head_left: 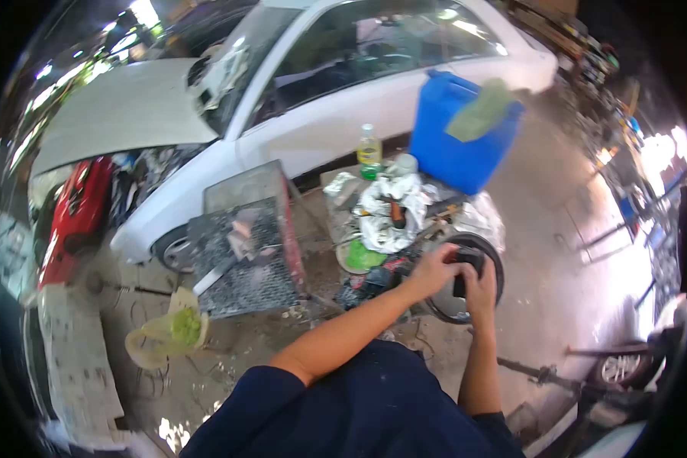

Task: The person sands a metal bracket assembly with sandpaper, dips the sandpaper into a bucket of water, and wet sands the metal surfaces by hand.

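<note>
My left hand (433, 272) and my right hand (480, 288) are close together, both with fingers closed around a small dark block-like object (469, 258). I cannot make out its exact kind. They hold it above a round black basin (498, 284), whose inside looks pale and shiny. Left of the basin lies a dark crumpled heap (370, 288). Behind it sit a green cloth-like piece (364, 256) on a round lid, crumpled white plastic (389, 229) and an orange-and-black tool handle (398, 214).
A blue jerrycan (454, 145) with a greenish cloth (481, 111) stands behind the basin, near a bottle of yellow-green liquid (369, 153). A metal stand (244, 263) is at left, with a yellowish bag (164, 336) below. A white car (343, 114) fills the back.
</note>
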`<state>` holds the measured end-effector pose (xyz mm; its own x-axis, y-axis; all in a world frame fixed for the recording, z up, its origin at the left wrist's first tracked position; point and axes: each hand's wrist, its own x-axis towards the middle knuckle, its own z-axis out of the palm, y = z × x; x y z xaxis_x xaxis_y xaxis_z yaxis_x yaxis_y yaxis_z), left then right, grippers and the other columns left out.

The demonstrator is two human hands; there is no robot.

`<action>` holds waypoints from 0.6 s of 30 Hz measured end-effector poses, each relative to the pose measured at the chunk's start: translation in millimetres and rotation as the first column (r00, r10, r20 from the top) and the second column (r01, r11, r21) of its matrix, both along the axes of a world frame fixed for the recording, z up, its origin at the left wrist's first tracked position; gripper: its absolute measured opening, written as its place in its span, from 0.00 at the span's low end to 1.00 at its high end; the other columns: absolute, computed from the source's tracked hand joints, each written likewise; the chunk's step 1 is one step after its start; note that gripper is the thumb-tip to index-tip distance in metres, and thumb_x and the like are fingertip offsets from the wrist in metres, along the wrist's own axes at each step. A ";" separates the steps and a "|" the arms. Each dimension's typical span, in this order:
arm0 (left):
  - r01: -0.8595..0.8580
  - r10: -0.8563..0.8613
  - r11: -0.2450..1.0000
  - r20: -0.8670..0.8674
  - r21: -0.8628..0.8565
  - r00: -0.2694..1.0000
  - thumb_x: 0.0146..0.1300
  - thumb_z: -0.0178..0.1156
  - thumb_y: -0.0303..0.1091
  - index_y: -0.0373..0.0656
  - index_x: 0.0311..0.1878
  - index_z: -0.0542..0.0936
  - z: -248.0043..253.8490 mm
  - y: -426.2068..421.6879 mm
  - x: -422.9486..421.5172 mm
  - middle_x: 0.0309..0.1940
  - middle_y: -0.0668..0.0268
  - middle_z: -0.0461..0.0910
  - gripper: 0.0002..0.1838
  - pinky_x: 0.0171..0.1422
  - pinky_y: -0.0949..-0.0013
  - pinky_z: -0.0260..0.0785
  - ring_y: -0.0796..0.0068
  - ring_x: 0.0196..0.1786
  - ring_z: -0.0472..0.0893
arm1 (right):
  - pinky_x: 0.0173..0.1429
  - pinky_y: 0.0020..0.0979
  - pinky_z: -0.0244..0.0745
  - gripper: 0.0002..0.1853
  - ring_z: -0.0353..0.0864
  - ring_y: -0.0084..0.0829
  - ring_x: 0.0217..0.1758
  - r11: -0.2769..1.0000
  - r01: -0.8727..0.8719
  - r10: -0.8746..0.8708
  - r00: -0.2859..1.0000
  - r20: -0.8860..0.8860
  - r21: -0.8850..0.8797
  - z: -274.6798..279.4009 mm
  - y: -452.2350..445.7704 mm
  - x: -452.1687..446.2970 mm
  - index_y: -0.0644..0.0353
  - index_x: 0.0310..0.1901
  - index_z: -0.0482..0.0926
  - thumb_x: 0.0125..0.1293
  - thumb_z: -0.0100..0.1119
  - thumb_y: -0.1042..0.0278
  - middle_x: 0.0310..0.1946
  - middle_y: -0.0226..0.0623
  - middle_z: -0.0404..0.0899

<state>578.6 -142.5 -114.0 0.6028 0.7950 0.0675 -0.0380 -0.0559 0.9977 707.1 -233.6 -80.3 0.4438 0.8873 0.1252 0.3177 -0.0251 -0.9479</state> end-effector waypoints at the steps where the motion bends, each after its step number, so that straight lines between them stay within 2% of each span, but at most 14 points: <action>1: 0.066 -0.066 0.998 -0.040 -0.003 0.997 0.65 0.69 0.31 0.36 0.65 0.74 5.1 3.5 -5.7 0.50 0.61 0.84 0.26 0.60 0.65 0.74 0.73 0.52 0.82 | 0.67 0.39 0.69 0.22 0.77 0.41 0.61 0.999 0.031 -0.032 0.998 0.046 0.007 -14.0 0.3 5.8 0.73 0.60 0.73 0.70 0.61 0.67 0.55 0.49 0.78; 2: 0.079 -0.078 0.997 -0.055 0.013 0.995 0.65 0.69 0.31 0.37 0.67 0.73 17.4 5.5 -16.9 0.52 0.60 0.83 0.28 0.60 0.65 0.75 0.73 0.54 0.81 | 0.69 0.39 0.67 0.23 0.76 0.45 0.62 1.000 0.013 -0.012 0.999 0.045 -0.027 -11.7 -0.2 8.4 0.74 0.61 0.72 0.71 0.59 0.66 0.56 0.53 0.77; 3: 0.100 -0.097 0.995 -0.070 0.028 0.993 0.65 0.68 0.30 0.39 0.68 0.72 32.1 7.0 -25.8 0.54 0.60 0.82 0.29 0.59 0.65 0.75 0.73 0.55 0.81 | 0.70 0.40 0.65 0.26 0.75 0.47 0.64 0.997 0.064 -0.057 0.991 0.124 -0.053 -16.5 -0.2 13.8 0.75 0.63 0.71 0.72 0.58 0.63 0.59 0.55 0.76; 4: 0.050 -0.045 0.997 -0.069 0.065 0.997 0.64 0.69 0.30 0.40 0.69 0.72 43.4 11.6 -39.2 0.55 0.60 0.81 0.30 0.59 0.66 0.75 0.72 0.56 0.80 | 0.73 0.41 0.63 0.28 0.73 0.51 0.67 0.992 0.060 -0.044 0.989 0.142 -0.115 -10.4 -1.7 16.6 0.75 0.64 0.70 0.73 0.58 0.60 0.62 0.59 0.75; 5: 0.001 0.005 0.995 -0.063 0.103 0.998 0.64 0.69 0.29 0.41 0.70 0.71 56.4 18.5 -57.1 0.57 0.60 0.80 0.31 0.59 0.66 0.75 0.72 0.57 0.79 | 0.72 0.42 0.65 0.28 0.74 0.52 0.67 0.980 0.155 -0.108 0.942 0.318 -0.125 -24.1 -2.7 22.5 0.73 0.65 0.70 0.71 0.60 0.61 0.62 0.60 0.75; 7: -0.131 0.147 0.972 -0.072 0.194 0.987 0.65 0.68 0.29 0.42 0.70 0.72 100.4 36.6 -111.8 0.57 0.58 0.79 0.30 0.56 0.67 0.77 0.70 0.55 0.80 | 0.71 0.43 0.67 0.28 0.74 0.53 0.68 0.982 0.056 0.014 0.933 0.359 -0.183 3.9 -5.0 15.3 0.70 0.65 0.72 0.70 0.63 0.62 0.63 0.58 0.76; 8: -0.146 0.192 0.971 -0.256 0.187 0.947 0.64 0.68 0.31 0.41 0.68 0.74 130.4 50.2 -147.2 0.57 0.59 0.80 0.29 0.56 0.67 0.77 0.70 0.51 0.82 | 0.67 0.45 0.71 0.26 0.77 0.53 0.64 0.965 0.085 0.033 0.899 0.436 -0.248 7.1 -4.4 13.9 0.67 0.62 0.74 0.67 0.66 0.64 0.60 0.56 0.78; 9: -0.182 0.328 0.868 -0.257 0.462 0.909 0.65 0.69 0.34 0.41 0.67 0.75 140.3 68.4 -180.4 0.56 0.59 0.81 0.27 0.57 0.67 0.77 0.70 0.48 0.84 | 0.66 0.45 0.72 0.25 0.78 0.53 0.63 0.945 0.049 0.112 0.879 0.463 -0.322 4.9 -1.8 15.0 0.66 0.61 0.75 0.66 0.67 0.63 0.58 0.55 0.79; 10: -0.271 0.441 0.861 -0.364 0.431 0.821 0.64 0.69 0.37 0.41 0.66 0.76 134.4 92.4 -216.0 0.56 0.57 0.82 0.28 0.59 0.67 0.76 0.71 0.52 0.83 | 0.65 0.45 0.72 0.24 0.79 0.53 0.61 0.919 0.021 0.189 0.853 0.486 -0.394 2.6 1.1 19.2 0.65 0.59 0.77 0.64 0.68 0.62 0.57 0.55 0.80; 11: -0.293 0.470 0.847 -0.367 0.443 0.803 0.65 0.69 0.39 0.39 0.67 0.75 128.3 117.4 -251.5 0.57 0.53 0.81 0.29 0.64 0.63 0.74 0.66 0.61 0.81 | 0.64 0.45 0.73 0.23 0.80 0.53 0.60 0.886 0.000 0.264 0.822 0.504 -0.464 0.4 3.7 23.1 0.65 0.57 0.78 0.63 0.68 0.62 0.55 0.54 0.81; 13: -0.193 0.567 0.778 -0.537 0.597 0.624 0.61 0.70 0.50 0.38 0.67 0.76 79.3 178.0 -340.1 0.64 0.49 0.78 0.36 0.69 0.57 0.71 0.53 0.64 0.79 | 0.59 0.47 0.76 0.21 0.82 0.53 0.56 0.826 -0.002 0.374 0.751 0.544 -0.564 -15.1 9.6 24.8 0.63 0.52 0.80 0.62 0.69 0.60 0.51 0.52 0.83; 15: -0.113 0.502 0.863 -0.813 0.492 0.294 0.57 0.72 0.56 0.38 0.68 0.75 62.6 189.5 -396.3 0.66 0.47 0.76 0.42 0.72 0.55 0.67 0.49 0.68 0.76 | 0.59 0.48 0.76 0.20 0.82 0.52 0.56 0.729 0.004 0.509 0.666 0.545 -0.684 -33.7 17.7 26.0 0.61 0.51 0.80 0.62 0.69 0.59 0.51 0.51 0.83; 16: -0.089 0.431 0.902 -0.867 0.423 0.251 0.57 0.71 0.57 0.37 0.69 0.74 55.3 197.1 -409.3 0.66 0.47 0.76 0.43 0.73 0.55 0.67 0.50 0.68 0.76 | 0.57 0.49 0.78 0.17 0.83 0.52 0.54 0.768 -0.024 0.526 0.593 0.609 -0.640 -55.8 17.7 31.7 0.61 0.49 0.79 0.63 0.66 0.60 0.51 0.50 0.83; 18: -0.053 0.270 0.963 -0.950 0.265 0.158 0.57 0.70 0.59 0.36 0.71 0.73 40.0 211.6 -430.0 0.66 0.48 0.77 0.45 0.74 0.57 0.66 0.52 0.68 0.76 | 0.57 0.50 0.78 0.17 0.84 0.53 0.53 0.740 0.000 0.556 0.562 0.612 -0.672 -66.6 20.9 31.5 0.61 0.49 0.79 0.64 0.65 0.61 0.51 0.50 0.83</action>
<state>148.6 69.1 -74.1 0.1194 0.9287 -0.3510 0.9808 -0.0554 0.1871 738.6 -212.7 -146.9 0.1456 0.9511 -0.2726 0.9625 -0.1999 -0.1834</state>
